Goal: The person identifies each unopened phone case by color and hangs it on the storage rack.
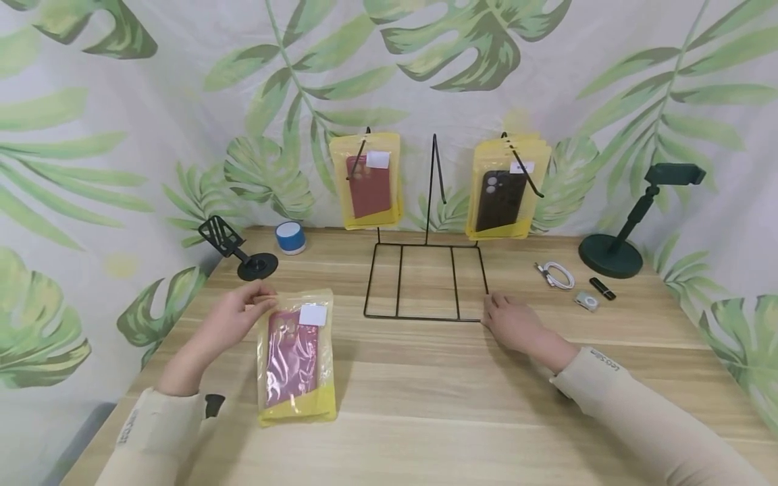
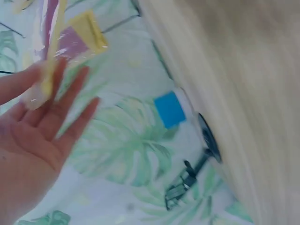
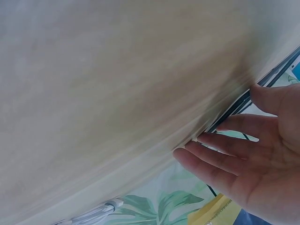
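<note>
My left hand (image 1: 234, 320) pinches the upper left corner of a clear-and-yellow pouch (image 1: 296, 398) with a dark pink phone case inside, held above the table. In the left wrist view, thumb and index finger grip the pouch edge (image 2: 50, 70) while the other fingers spread. My right hand (image 1: 513, 322) rests at the front right corner of a black wire display rack (image 1: 419, 317); its fingers, loosely extended, touch the base. Similar pouches hang on the rack: pink cases (image 1: 369, 192) on the left hook, dark cases (image 1: 500, 202) on the right. The middle hook (image 1: 439, 169) is bare.
On the left stand a black folding phone stand (image 1: 258, 266) and a blue round box (image 1: 290, 239). To the right are a white cable (image 1: 556, 275), a small silver clip device (image 1: 586, 301), a black USB stick (image 1: 602, 288) and a dark green stand (image 1: 610, 255). Leaf-patterned cloth hangs behind.
</note>
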Demonstrator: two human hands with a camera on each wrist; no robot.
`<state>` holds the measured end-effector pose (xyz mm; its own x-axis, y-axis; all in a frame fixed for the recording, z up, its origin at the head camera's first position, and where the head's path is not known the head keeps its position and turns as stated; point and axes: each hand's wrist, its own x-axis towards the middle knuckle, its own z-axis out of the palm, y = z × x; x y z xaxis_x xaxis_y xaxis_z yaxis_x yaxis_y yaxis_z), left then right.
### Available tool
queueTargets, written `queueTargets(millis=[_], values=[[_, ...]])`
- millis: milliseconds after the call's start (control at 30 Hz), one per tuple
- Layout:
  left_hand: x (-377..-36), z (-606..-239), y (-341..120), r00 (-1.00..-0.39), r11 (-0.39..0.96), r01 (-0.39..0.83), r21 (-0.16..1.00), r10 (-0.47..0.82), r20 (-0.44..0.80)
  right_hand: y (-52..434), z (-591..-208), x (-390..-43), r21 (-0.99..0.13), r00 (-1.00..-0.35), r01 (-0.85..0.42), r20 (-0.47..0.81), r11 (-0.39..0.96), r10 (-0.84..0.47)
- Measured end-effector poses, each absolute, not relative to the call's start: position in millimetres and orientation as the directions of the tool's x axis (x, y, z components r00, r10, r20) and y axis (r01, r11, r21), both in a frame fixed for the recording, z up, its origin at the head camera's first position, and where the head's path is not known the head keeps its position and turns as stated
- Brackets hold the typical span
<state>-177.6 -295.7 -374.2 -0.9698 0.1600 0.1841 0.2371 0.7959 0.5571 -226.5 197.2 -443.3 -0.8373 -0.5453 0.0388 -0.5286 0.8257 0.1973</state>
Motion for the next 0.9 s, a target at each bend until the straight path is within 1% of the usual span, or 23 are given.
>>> queueTargets(millis=[67, 167, 333, 500, 600, 700, 900], values=[[-174.9, -366.4, -288.1, -0.959, 0.752, 0.266, 0.603, 0.142, 0.245, 197.4, -442.4, -226.0, 0.199, -0.836, -0.529, 0.043, 0.825, -0.547], [-172.9, -357.2, -277.3, -0.937, 0.716, 0.315, 0.623, 0.131, 0.324, 197.1, -440.7, -224.8, 0.197, -0.837, -0.526, 0.049, 0.827, -0.545], [-176.1, -347.3, -263.6, -0.893, 0.660, 0.403, 0.634, 0.131, 0.431, 195.8, -439.7, -223.1, 0.195, -0.838, -0.525, 0.052, 0.829, -0.543], [-183.1, -333.6, -249.1, -0.846, 0.631, 0.466, 0.620, 0.114, 0.521, 194.4, -439.9, -221.7, 0.185, -0.843, -0.519, 0.052, 0.835, -0.535], [-188.8, -320.0, -237.3, -0.839, 0.574, 0.474, 0.668, 0.064, 0.540, 194.0, -440.8, -221.4, 0.192, -0.842, -0.518, 0.057, 0.834, -0.536], [-195.4, -304.4, -225.8, -0.845, 0.469, 0.482, 0.740, 0.026, 0.535, 193.8, -441.8, -221.7, 0.191, -0.842, -0.516, 0.062, 0.835, -0.535], [-212.8, -281.3, -208.1, -0.838, 0.320, 0.524, 0.790, 0.024, 0.546, 193.2, -443.0, -221.9, 0.194, -0.841, -0.516, 0.071, 0.835, -0.536]])
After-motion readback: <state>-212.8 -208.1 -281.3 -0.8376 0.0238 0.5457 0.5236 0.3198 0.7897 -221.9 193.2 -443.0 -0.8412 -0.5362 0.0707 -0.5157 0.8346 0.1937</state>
